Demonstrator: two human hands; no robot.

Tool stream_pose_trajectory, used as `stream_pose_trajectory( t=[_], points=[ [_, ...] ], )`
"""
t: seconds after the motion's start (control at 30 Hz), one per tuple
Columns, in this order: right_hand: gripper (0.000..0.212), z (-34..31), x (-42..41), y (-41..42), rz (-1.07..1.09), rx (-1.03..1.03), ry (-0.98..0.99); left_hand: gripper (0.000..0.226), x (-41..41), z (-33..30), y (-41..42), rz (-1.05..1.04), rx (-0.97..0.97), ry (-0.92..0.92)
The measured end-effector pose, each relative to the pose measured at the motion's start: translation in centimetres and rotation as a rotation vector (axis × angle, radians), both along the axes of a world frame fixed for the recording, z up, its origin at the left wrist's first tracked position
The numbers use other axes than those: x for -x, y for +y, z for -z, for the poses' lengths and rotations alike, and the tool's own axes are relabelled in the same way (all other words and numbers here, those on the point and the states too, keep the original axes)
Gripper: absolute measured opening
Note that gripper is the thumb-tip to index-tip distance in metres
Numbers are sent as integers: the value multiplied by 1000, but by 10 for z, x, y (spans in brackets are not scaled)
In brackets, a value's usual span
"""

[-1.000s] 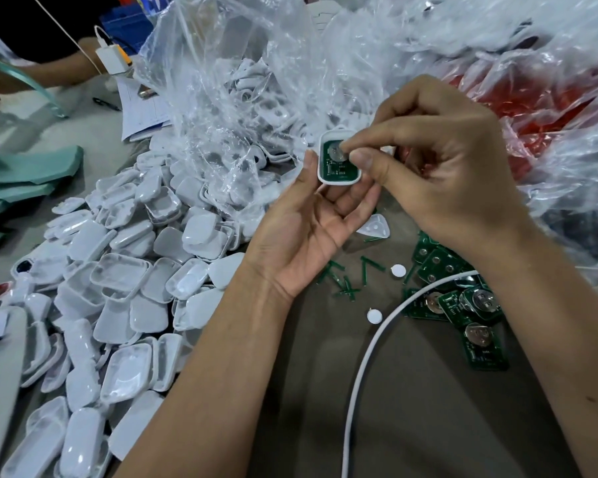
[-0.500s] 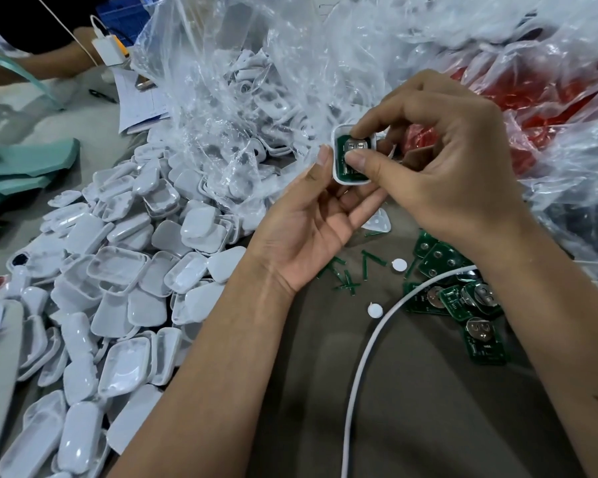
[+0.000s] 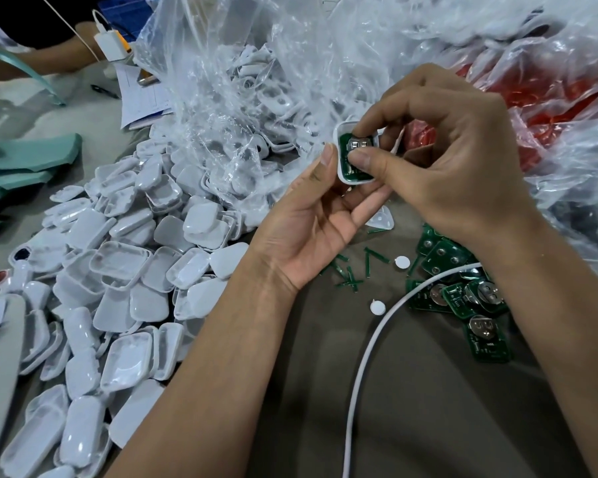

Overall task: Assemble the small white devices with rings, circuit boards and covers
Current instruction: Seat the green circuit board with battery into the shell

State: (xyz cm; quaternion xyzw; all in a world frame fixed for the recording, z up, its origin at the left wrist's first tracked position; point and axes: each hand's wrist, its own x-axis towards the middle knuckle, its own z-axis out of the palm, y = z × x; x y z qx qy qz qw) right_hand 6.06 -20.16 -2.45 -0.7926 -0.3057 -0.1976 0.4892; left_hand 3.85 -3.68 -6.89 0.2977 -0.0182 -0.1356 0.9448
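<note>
White device [image 3: 342, 160] with green circuit board [image 3: 354, 150], no legible writing

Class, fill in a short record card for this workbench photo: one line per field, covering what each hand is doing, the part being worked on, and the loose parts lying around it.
Left hand: holds the white shell from below, thumb on its left edge
Right hand: thumb and forefinger press the green board into the shell
Spare boards: green pile under the right wrist
White covers: heap on the left
Plastic bags: clear, behind the hands, holding more white parts
White cable: curves across the table
White discs: two, loose beside green offcuts
</note>
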Motion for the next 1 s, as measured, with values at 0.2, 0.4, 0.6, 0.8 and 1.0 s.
stream_pose_trajectory(
  t=[0.2, 0.4, 0.6, 0.8, 1.0],
  points=[
    [15, -1, 1, 1, -9, -8, 1, 27, 2, -2, -1, 4, 7, -9],
    [38, 1, 1, 2, -10, -91, 28, 34, 1, -2, 0, -19, 70, 35],
    [46, 1, 0, 2, -37, -155, 102, 32, 3, -6, -1, 27, 83, -15],
    [48, -1, 1, 1, -277, -428, 469, 32, 5, -8, -3, 86, 105, -91],
    [38, -4, 2, 1, -369, -531, 627, 32, 5, -8, -2, 90, 39, -100]
  ],
)
